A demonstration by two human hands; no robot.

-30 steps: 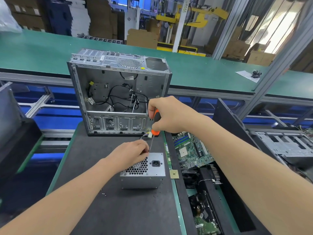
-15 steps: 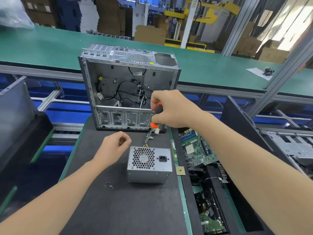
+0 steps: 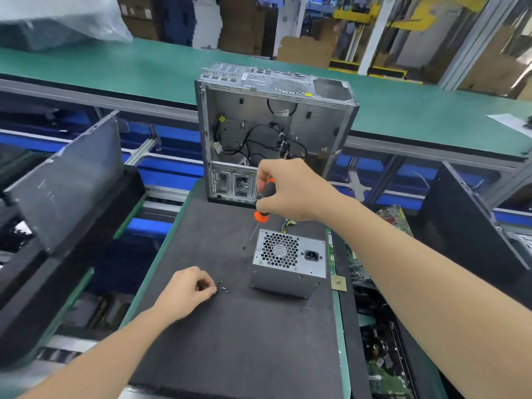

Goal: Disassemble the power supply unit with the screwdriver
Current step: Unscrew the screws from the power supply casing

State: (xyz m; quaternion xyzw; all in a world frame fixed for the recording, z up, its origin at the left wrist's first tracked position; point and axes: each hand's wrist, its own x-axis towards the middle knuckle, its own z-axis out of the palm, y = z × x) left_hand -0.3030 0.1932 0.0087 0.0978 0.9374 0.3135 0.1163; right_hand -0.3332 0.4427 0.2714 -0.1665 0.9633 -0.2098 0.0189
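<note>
Nearest, the left hand (image 3: 187, 292) rests on the dark worktop (image 3: 230, 341), fingers curled at a few loose screws (image 3: 223, 287) — whether one is pinched, I cannot tell. A second ago it was up at the PSU (image 3: 288, 263); likely it has carried a freed screw down. The PSU sits just beyond, fan grille facing the viewer, untouched. By its far left corner the right hand (image 3: 290, 191) grips the screwdriver (image 3: 263, 201), tip now off the casing. Farthest — the open case (image 3: 273, 125). More screws probably remain.

One power supply unit (image 3: 288, 267), one screwdriver (image 3: 263, 210), one open computer case (image 3: 316, 122), two or three loose screws (image 3: 224, 287).
</note>
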